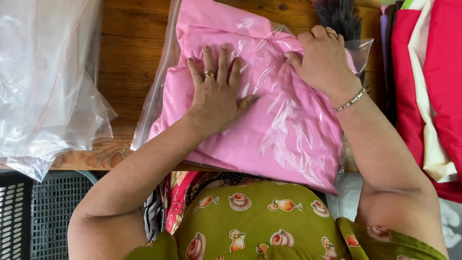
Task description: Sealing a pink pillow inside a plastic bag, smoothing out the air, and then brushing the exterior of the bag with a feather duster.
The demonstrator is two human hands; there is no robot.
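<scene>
A folded pink cloth (279, 139) lies inside a clear plastic bag (154, 103) on a wooden table (127, 58). My left hand (219, 91) rests flat on top of the bag, fingers spread, pressing the cloth down. My right hand (320, 60) sits at the bag's upper right, fingers curled onto the plastic and cloth near the bag's open end. A ring shows on each hand and a bracelet on my right wrist.
A heap of empty clear plastic bags (45, 82) lies at the left. Red, cream and purple folded cloths (428, 82) are stacked at the right. A dark feathery brush (339, 17) pokes out behind the bag. A black plastic crate (43, 212) stands below the table's left.
</scene>
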